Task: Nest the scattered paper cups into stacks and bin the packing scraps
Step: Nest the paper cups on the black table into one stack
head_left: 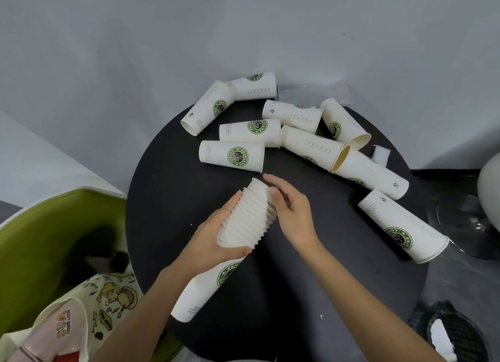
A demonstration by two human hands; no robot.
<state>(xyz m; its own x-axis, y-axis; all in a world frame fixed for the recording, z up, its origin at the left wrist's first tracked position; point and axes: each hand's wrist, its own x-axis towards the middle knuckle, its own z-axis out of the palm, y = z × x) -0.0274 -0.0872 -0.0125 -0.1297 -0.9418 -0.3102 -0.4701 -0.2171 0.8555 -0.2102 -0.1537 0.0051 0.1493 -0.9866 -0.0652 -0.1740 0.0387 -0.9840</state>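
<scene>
1. Left hand (213,240) grips nested cup stack (244,218), frame centre.
2. Right hand (290,207) touches the stack's upper end.
3. Loose cups (232,156) lie on black round table (284,294), upper centre.
4. Green bin (35,226), lower left.

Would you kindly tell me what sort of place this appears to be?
Probably a small café or break-room corner, though that is not certain. A round black table stands against a plain grey wall, coffee-branded paper cups lie scattered on it, and a green seat is beside it.
</scene>
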